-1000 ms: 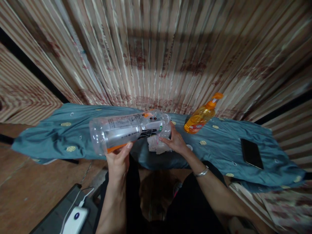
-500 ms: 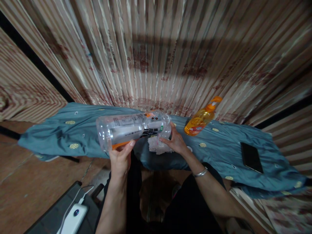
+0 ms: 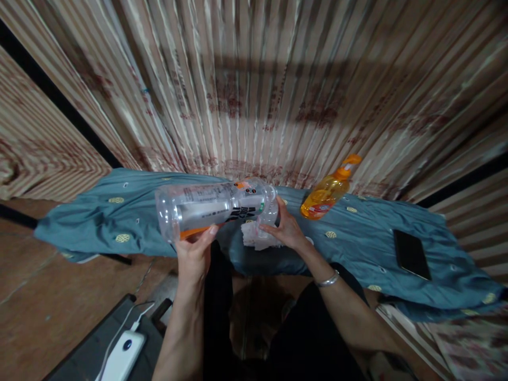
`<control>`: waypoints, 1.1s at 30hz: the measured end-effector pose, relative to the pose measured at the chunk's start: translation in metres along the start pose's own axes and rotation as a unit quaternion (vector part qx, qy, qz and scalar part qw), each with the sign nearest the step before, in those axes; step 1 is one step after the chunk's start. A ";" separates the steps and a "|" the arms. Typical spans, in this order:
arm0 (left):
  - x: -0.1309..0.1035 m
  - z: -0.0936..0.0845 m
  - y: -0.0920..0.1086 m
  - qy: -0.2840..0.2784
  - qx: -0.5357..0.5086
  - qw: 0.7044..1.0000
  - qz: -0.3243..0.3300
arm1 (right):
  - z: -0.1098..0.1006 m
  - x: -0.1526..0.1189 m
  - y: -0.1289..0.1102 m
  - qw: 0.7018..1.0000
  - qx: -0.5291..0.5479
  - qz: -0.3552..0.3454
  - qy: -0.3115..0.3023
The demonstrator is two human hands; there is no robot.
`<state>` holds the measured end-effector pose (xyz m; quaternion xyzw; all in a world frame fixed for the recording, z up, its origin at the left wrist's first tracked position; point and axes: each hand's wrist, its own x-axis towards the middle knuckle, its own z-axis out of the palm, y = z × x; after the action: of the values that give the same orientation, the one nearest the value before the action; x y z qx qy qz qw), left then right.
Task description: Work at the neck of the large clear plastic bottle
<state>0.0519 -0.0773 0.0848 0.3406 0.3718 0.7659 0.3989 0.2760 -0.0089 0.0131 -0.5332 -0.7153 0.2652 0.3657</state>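
Note:
A large clear plastic bottle (image 3: pixel 206 209) with a silver, black and orange label lies sideways in the air above the cloth-covered table. My left hand (image 3: pixel 194 254) is closed around its lower side near the left end, thumb along the orange band. At the other end, my right hand (image 3: pixel 288 227) grips a clear plastic piece (image 3: pixel 269 214) against the bottle; I cannot tell whether it is part of the bottle. Below that piece and by my right fingertips sits a whitish, translucent ragged-edged scrap (image 3: pixel 256 237), partly hidden.
An orange pump bottle (image 3: pixel 323 198) of yellow liquid stands to the right on the blue-green cloth (image 3: pixel 365 243). Farther right lies a dark phone-like slab (image 3: pixel 411 254). A white power bank (image 3: pixel 123 354) with a cable rests on a dark surface at lower left. Striped curtains (image 3: pixel 254 95) hang behind.
The bottle tips very slightly, and my left hand shifts a little left and up with it. My right hand keeps nearly the same place. The camera view has moved slightly.

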 end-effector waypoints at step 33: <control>0.002 0.001 -0.002 0.003 0.005 1.000 -0.007 | -0.001 0.002 0.001 0.996 0.074 -0.023 0.036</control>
<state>0.0526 -0.0746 0.0839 0.3376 0.3794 0.7625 0.4009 0.2770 -0.0065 0.0128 -0.4970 -0.6921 0.2895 0.4361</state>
